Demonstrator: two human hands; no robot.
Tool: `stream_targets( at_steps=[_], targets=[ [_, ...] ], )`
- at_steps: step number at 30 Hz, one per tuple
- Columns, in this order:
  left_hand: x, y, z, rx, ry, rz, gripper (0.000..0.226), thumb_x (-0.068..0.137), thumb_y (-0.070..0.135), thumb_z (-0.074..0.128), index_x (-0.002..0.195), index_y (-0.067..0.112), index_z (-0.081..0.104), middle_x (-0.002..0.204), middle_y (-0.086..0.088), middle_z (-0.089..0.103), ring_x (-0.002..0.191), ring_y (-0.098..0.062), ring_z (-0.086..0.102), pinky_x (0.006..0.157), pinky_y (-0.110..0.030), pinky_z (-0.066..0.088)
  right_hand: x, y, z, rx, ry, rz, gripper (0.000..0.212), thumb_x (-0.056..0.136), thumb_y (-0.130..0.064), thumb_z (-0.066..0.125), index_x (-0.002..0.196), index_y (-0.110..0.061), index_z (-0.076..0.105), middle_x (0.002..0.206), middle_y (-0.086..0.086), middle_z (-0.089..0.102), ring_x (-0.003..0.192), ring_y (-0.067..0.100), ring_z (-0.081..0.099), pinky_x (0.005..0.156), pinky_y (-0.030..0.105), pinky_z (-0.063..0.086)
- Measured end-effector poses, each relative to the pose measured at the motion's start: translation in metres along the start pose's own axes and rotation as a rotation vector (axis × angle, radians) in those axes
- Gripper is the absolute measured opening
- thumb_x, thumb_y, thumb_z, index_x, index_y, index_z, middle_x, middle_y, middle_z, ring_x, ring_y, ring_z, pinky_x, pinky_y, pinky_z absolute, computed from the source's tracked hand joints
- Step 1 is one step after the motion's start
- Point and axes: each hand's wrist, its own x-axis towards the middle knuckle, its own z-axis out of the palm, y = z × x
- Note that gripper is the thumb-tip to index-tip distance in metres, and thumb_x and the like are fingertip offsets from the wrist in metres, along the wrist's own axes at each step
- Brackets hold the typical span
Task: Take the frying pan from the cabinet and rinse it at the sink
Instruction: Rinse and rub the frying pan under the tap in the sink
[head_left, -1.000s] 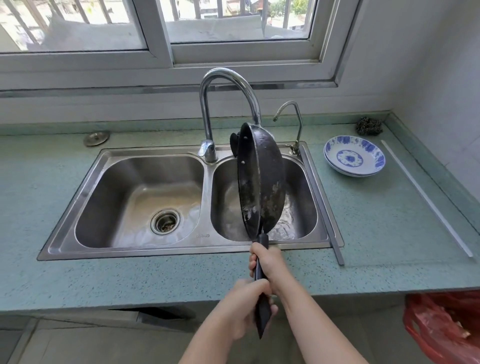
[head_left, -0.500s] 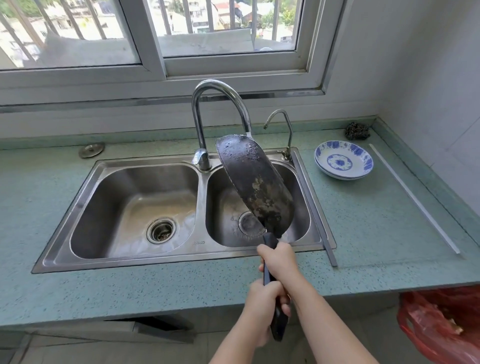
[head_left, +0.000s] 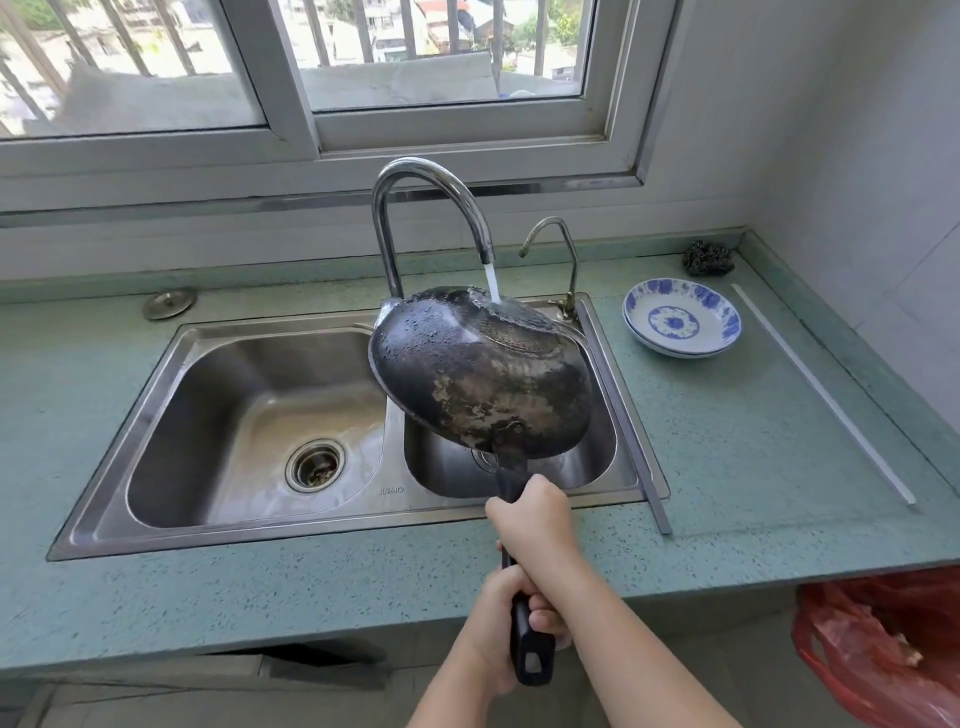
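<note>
Head view: frying pan (head_left: 480, 374) out, underside under running tap (head_left: 431, 208) over right basin; both fists, right hand (head_left: 537, 519) and left hand (head_left: 501, 618), clenched round handle. Rinse underway; inside unseen.

Right basin drain (head_left: 484, 459): mostly hidden behind the frying pan (head_left: 480, 371).
Pan interior: faces away, not visible.
Pan handle (head_left: 524, 613): midsection covered by right hand (head_left: 537, 522) and left hand (head_left: 511, 616).
Red bag (head_left: 883, 644), right of pan: cut off by frame edge.
</note>
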Motion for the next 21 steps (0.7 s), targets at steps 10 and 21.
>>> stream_targets(
  at_steps=[10, 21],
  targets=[
    [0.003, 0.007, -0.009, 0.164, 0.02, -0.113, 0.027, 0.073, -0.001, 0.035, 0.05, 0.007, 0.047, 0.047, -0.004, 0.044, 0.04, -0.015, 0.043, 0.049, -0.021, 0.042, 0.003, 0.005, -0.006, 0.004, 0.028, -0.035, 0.019, 0.074, -0.018, 0.058, 0.066, -0.015, 0.041, 0.083, 0.011, 0.064, 0.077, 0.034, 0.068, 0.063, 0.035, 0.054],
    [0.004, -0.012, 0.005, 0.315, 0.144, 0.1, 0.01, 0.074, -0.003, 0.048, 0.075, 0.007, 0.048, 0.038, 0.0, 0.043, 0.031, -0.01, 0.037, 0.038, -0.016, 0.034, 0.003, 0.012, -0.011, -0.077, -0.006, -0.05, 0.015, 0.076, -0.019, 0.059, 0.076, -0.009, 0.047, 0.08, 0.007, 0.058, 0.078, 0.028, 0.061, 0.059, 0.028, 0.042]
  ],
)
